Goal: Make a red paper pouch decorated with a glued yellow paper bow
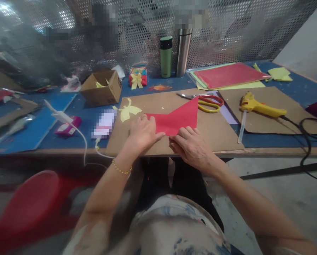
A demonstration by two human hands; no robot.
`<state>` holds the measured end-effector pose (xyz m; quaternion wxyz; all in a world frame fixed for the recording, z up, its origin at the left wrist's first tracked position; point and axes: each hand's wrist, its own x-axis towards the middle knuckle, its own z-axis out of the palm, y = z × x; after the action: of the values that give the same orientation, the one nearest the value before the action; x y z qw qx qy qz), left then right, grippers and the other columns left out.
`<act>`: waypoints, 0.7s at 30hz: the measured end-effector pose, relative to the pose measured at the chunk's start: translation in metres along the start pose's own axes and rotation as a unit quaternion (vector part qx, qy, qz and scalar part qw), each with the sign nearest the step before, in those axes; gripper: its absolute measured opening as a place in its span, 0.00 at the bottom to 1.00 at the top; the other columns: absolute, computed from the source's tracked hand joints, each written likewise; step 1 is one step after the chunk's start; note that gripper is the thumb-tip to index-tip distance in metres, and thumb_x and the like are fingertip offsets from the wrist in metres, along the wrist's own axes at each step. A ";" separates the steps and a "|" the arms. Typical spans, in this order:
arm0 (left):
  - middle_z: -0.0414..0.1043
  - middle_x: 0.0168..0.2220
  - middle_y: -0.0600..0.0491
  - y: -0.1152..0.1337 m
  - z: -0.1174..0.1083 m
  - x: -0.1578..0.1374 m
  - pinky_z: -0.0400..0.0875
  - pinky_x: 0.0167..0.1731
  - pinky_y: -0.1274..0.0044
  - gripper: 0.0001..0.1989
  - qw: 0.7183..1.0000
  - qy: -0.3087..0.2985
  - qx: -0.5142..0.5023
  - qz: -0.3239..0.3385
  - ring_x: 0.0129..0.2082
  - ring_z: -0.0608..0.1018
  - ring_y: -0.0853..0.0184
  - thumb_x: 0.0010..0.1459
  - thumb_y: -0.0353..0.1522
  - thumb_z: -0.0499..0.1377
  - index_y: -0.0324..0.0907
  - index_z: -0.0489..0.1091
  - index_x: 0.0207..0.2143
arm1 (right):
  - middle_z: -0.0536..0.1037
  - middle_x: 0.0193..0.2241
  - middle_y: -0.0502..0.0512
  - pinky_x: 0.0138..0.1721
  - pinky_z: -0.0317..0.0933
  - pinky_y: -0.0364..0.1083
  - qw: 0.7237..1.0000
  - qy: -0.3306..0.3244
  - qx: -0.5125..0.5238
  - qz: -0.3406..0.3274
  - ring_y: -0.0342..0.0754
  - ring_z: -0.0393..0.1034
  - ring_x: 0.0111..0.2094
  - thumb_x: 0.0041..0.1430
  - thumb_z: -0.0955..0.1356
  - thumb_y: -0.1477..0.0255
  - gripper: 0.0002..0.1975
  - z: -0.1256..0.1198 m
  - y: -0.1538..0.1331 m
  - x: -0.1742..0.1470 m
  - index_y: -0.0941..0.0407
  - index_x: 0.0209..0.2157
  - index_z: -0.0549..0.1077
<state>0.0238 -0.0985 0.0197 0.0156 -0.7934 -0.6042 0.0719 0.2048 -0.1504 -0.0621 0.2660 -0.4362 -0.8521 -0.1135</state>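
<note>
A folded sheet of red paper (178, 118) lies on a brown cardboard sheet (214, 136), its right end rising to a point. My left hand (144, 131) holds the paper's left end down, thumb stretched along the near edge. Curled at the near right edge are the fingers of my right hand (189, 143), closed on the paper; their tips are partly hidden. Just beyond the paper, scissors (211, 106) with red and yellow handles lie with the paper's tip overlapping them. Yellow cut-paper pieces (129, 111) sit left of my left hand.
A yellow glue gun (261, 106) with its cord rests at right. Behind are stacked coloured sheets (227, 75), a green tumbler (166, 58), a steel flask (183, 53), a bow-topped red item (138, 76) and a cardboard box (101, 90). A white cable (82, 141) hangs over the front edge.
</note>
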 end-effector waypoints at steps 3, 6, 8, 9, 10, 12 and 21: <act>0.71 0.60 0.30 -0.008 0.001 0.003 0.66 0.60 0.59 0.30 1.000 -0.003 0.001 0.011 0.62 0.72 0.43 0.66 0.49 0.58 0.34 0.69 0.58 | 0.70 0.33 0.58 0.37 0.46 0.51 1.000 0.002 -0.006 0.000 0.54 0.56 0.36 0.76 0.60 0.69 0.16 0.001 0.000 -0.001 0.56 0.37 0.76; 0.72 0.59 0.29 -0.017 0.006 0.007 0.66 0.60 0.60 0.30 1.000 -0.002 -0.004 0.028 0.64 0.71 0.43 0.66 0.48 0.57 0.33 0.69 0.57 | 0.70 0.33 0.58 0.37 0.46 0.51 1.000 -0.002 -0.008 -0.003 0.54 0.56 0.35 0.76 0.60 0.69 0.16 0.000 0.000 -0.001 0.57 0.37 0.76; 0.73 0.58 0.29 -0.023 0.008 0.008 0.67 0.58 0.60 0.29 0.999 0.004 -0.014 0.038 0.63 0.72 0.43 0.66 0.48 0.57 0.32 0.70 0.56 | 0.70 0.33 0.58 0.37 0.46 0.51 1.000 -0.006 -0.008 -0.003 0.53 0.56 0.35 0.76 0.60 0.69 0.16 -0.001 0.000 0.000 0.57 0.38 0.76; 0.73 0.58 0.28 -0.027 0.009 0.009 0.68 0.58 0.60 0.29 0.999 0.007 -0.019 0.040 0.61 0.73 0.43 0.65 0.48 0.57 0.32 0.70 0.56 | 0.70 0.33 0.58 0.37 0.47 0.51 1.000 -0.007 -0.007 -0.002 0.53 0.56 0.35 0.76 0.60 0.69 0.16 -0.001 0.000 0.000 0.57 0.38 0.76; 0.73 0.58 0.28 -0.030 0.009 0.009 0.68 0.57 0.61 0.29 0.999 0.008 -0.023 0.038 0.60 0.74 0.43 0.65 0.47 0.57 0.32 0.70 0.55 | 0.70 0.33 0.58 0.38 0.47 0.51 1.000 -0.007 -0.005 0.000 0.53 0.56 0.35 0.76 0.60 0.70 0.16 -0.001 0.000 0.000 0.57 0.38 0.76; 0.73 0.57 0.29 -0.036 0.009 0.010 0.69 0.56 0.62 0.29 0.999 0.005 -0.032 0.028 0.59 0.75 0.43 0.64 0.46 0.58 0.31 0.70 0.56 | 0.70 0.33 0.58 0.38 0.46 0.51 1.000 -0.004 -0.003 0.002 0.53 0.56 0.35 0.76 0.60 0.70 0.15 -0.001 -0.001 0.001 0.56 0.37 0.76; 0.77 0.48 0.35 -0.059 0.009 0.010 0.73 0.48 0.63 0.26 0.997 0.007 -0.070 0.017 0.50 0.79 0.45 0.60 0.44 0.59 0.36 0.71 0.55 | 0.70 0.32 0.57 0.37 0.46 0.51 1.000 0.006 -0.005 0.000 0.53 0.55 0.34 0.75 0.60 0.70 0.15 0.001 -0.001 0.000 0.56 0.36 0.76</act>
<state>-0.0307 -0.0734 0.0167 -0.0370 -0.8032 -0.5940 0.0244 0.2033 -0.1507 -0.0628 0.2691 -0.4369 -0.8498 -0.1207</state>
